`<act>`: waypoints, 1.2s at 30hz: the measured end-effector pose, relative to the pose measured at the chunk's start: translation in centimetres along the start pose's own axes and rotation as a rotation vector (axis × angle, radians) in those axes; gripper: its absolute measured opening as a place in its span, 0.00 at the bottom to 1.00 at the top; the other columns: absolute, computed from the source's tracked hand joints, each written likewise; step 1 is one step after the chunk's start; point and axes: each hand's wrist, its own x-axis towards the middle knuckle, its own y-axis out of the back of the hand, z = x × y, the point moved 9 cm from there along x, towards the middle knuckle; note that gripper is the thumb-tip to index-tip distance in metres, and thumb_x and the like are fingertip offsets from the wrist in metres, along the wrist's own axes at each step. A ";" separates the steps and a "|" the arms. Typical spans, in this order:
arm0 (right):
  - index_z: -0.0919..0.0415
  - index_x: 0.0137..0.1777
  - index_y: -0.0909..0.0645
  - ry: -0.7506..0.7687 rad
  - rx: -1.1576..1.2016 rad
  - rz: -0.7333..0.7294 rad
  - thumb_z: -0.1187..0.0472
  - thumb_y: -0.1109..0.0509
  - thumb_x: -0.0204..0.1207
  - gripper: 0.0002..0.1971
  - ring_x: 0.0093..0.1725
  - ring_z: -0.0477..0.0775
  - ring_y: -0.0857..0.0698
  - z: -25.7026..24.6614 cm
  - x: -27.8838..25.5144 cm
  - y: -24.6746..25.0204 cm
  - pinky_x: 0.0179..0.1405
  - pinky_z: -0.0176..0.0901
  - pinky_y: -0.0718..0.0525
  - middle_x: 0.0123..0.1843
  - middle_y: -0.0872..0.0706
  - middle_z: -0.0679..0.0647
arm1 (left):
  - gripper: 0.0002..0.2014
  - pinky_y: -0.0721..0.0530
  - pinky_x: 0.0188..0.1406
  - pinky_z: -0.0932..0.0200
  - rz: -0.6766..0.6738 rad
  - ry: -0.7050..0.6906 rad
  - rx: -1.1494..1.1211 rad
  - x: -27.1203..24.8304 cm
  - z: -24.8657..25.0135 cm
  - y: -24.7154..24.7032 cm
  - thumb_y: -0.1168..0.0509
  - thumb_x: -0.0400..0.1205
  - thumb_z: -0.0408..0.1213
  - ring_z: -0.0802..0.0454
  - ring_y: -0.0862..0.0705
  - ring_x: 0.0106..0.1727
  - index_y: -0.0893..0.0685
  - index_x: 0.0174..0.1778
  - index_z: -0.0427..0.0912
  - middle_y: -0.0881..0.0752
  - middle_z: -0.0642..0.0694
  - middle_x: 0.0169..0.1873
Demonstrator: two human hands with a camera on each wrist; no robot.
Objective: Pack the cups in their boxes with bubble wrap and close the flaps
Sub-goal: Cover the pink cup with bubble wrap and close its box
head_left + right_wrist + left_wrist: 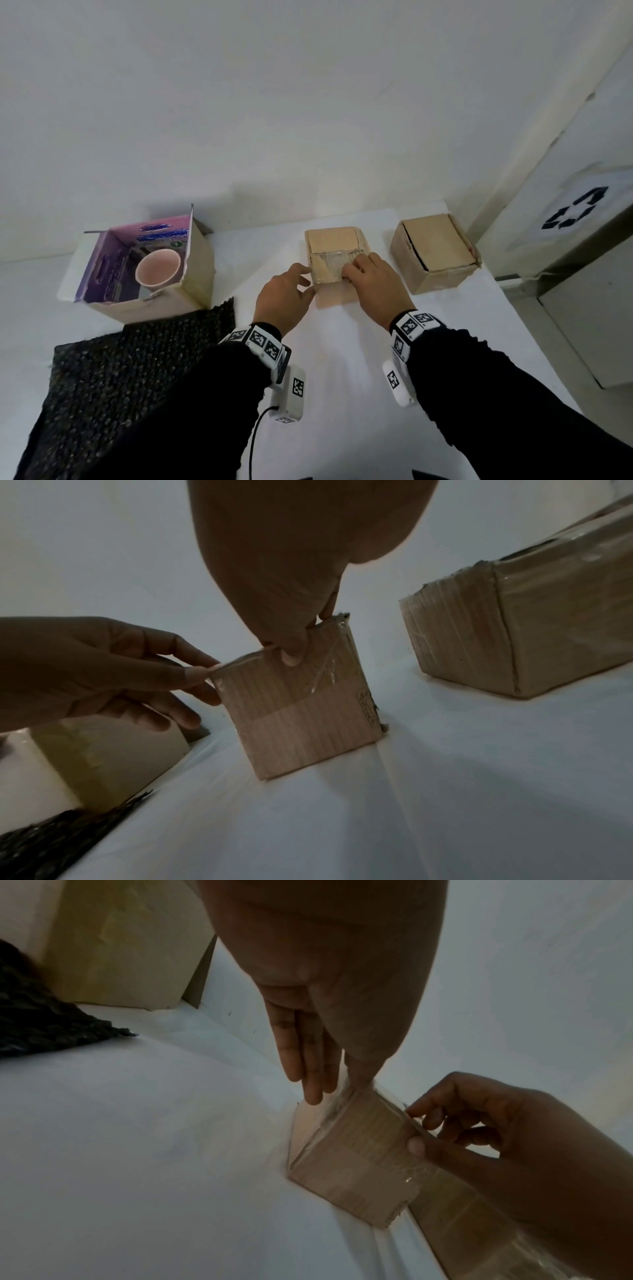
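A small cardboard box with clear tape across its top stands mid-table, its flaps folded down. My left hand pinches the box's upper left front corner between thumb and forefinger, the other fingers hanging straight beside it. My right hand grips the top front edge, thumb on the front face and fingers curled over the top. A pink cup sits inside an open purple-lined box at the left. Black bubble wrap lies in front of that box.
A second cardboard box with its flaps down stands to the right of the small one, near the table's right edge. A grey bin with a recycling mark is beyond that edge. The white table meets a wall at the back.
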 end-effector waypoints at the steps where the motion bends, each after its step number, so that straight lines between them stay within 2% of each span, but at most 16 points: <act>1: 0.58 0.48 0.22 0.005 -0.004 -0.008 0.72 0.33 0.67 0.12 0.45 0.59 0.24 0.3 0.4 -0.2 0.36 0.48 0.22 0.46 0.21 0.56 | 0.14 0.16 0.47 0.55 0.006 0.008 0.012 0.1 -0.3 0.2 0.33 0.81 0.50 0.60 0.14 0.41 0.20 0.60 0.53 0.13 0.61 0.49; 4: 0.58 0.48 0.22 -0.016 0.017 -0.022 0.72 0.30 0.67 0.12 0.46 0.61 0.22 0.3 1.7 -0.6 0.36 0.50 0.23 0.47 0.20 0.57 | 0.10 0.18 0.48 0.57 0.039 0.025 0.028 -0.8 -2.0 1.1 0.33 0.81 0.50 0.61 0.15 0.43 0.17 0.55 0.52 0.13 0.60 0.49; 8: 0.57 0.55 0.21 -0.012 0.154 -0.030 0.63 0.32 0.74 0.10 0.49 0.59 0.22 -2.9 2.4 -0.7 0.43 0.52 0.22 0.49 0.18 0.55 | 0.09 0.19 0.54 0.55 0.089 -0.006 0.071 -4.0 -5.4 2.7 0.32 0.81 0.47 0.53 0.16 0.54 0.14 0.54 0.49 0.12 0.54 0.50; 12: 0.53 0.53 0.20 0.080 0.317 -0.153 0.57 0.29 0.74 0.08 0.47 0.51 0.21 -9.6 3.1 -2.2 0.43 0.49 0.21 0.45 0.18 0.47 | 0.05 0.16 0.46 0.55 0.125 0.025 0.070 -7.6 -9.5 6.2 0.30 0.79 0.44 0.53 0.14 0.46 0.13 0.48 0.50 0.12 0.54 0.43; 15: 0.54 0.51 0.19 0.103 0.423 -0.217 0.58 0.28 0.74 0.06 0.46 0.50 0.20 -15.3 3.4 -3.7 0.45 0.49 0.19 0.44 0.18 0.46 | 0.02 0.18 0.39 0.58 0.125 0.023 0.109 -10.4 -13.0 9.4 0.31 0.80 0.44 0.56 0.16 0.42 0.14 0.45 0.52 0.14 0.56 0.40; 19: 0.53 0.51 0.18 0.099 0.528 -0.265 0.58 0.28 0.73 0.08 0.47 0.51 0.20 -23.6 2.2 -6.4 0.47 0.52 0.18 0.45 0.18 0.48 | 0.01 0.15 0.42 0.53 0.100 0.063 0.169 -14.4 -19.5 12.5 0.31 0.79 0.46 0.56 0.18 0.44 0.15 0.44 0.55 0.16 0.58 0.40; 21: 0.50 0.60 0.21 0.125 0.535 -0.356 0.51 0.28 0.73 0.16 0.51 0.52 0.20 -28.3 1.0 -8.8 0.51 0.53 0.18 0.50 0.18 0.50 | 0.10 0.16 0.49 0.50 0.050 0.115 0.218 -16.5 -23.8 13.4 0.31 0.76 0.52 0.51 0.18 0.51 0.15 0.48 0.54 0.16 0.55 0.44; 23: 0.45 0.72 0.31 0.129 0.473 -0.488 0.37 0.31 0.72 0.29 0.59 0.55 0.23 -30.4 -0.9 -11.2 0.57 0.55 0.19 0.61 0.22 0.52 | 0.27 0.20 0.61 0.47 -0.141 0.202 0.246 -17.9 -26.8 12.0 0.33 0.70 0.65 0.46 0.23 0.63 0.18 0.60 0.54 0.19 0.51 0.57; 25: 0.41 0.74 0.36 0.125 0.276 -0.585 0.26 0.37 0.68 0.37 0.66 0.58 0.30 -32.1 -2.8 -13.7 0.61 0.59 0.23 0.68 0.29 0.52 | 0.45 0.26 0.70 0.42 -0.338 0.233 0.250 -19.6 -28.9 10.8 0.37 0.60 0.75 0.45 0.31 0.71 0.25 0.70 0.55 0.27 0.50 0.67; 26: 0.41 0.72 0.33 0.121 0.187 -0.600 0.26 0.36 0.67 0.36 0.67 0.59 0.32 -32.6 -3.4 -14.4 0.61 0.60 0.25 0.69 0.30 0.52 | 0.48 0.27 0.71 0.42 -0.370 0.209 0.253 -20.1 -29.3 10.5 0.38 0.57 0.77 0.45 0.34 0.73 0.27 0.73 0.56 0.29 0.51 0.70; 30: 0.45 0.59 0.21 0.089 0.134 -0.464 0.41 0.31 0.74 0.16 0.66 0.60 0.30 -34.0 -2.8 -14.1 0.61 0.59 0.29 0.65 0.25 0.48 | 0.49 0.28 0.72 0.42 -0.400 0.122 0.341 -20.5 -29.1 10.4 0.35 0.59 0.78 0.47 0.36 0.74 0.33 0.76 0.60 0.33 0.53 0.72; 33: 0.45 0.54 0.18 0.079 0.227 -0.345 0.44 0.34 0.76 0.11 0.65 0.56 0.28 -34.2 -1.2 -12.9 0.60 0.57 0.30 0.60 0.21 0.44 | 0.54 0.35 0.71 0.38 -0.342 0.130 0.416 -20.4 -28.8 11.1 0.46 0.55 0.87 0.46 0.37 0.75 0.36 0.77 0.66 0.33 0.56 0.72; 35: 0.47 0.53 0.19 0.046 0.328 -0.257 0.43 0.36 0.77 0.12 0.62 0.53 0.27 -33.9 0.2 -11.2 0.60 0.54 0.31 0.57 0.19 0.43 | 0.44 0.33 0.67 0.40 -0.200 0.050 0.413 -19.4 -27.7 12.4 0.47 0.62 0.84 0.45 0.32 0.72 0.28 0.72 0.65 0.27 0.56 0.69; 36: 0.49 0.52 0.20 0.025 0.383 -0.204 0.44 0.36 0.77 0.12 0.61 0.52 0.26 -33.6 0.9 -10.1 0.60 0.53 0.30 0.55 0.18 0.44 | 0.36 0.29 0.62 0.41 -0.105 -0.019 0.387 -18.8 -26.9 13.2 0.46 0.68 0.78 0.44 0.27 0.67 0.22 0.66 0.62 0.22 0.55 0.65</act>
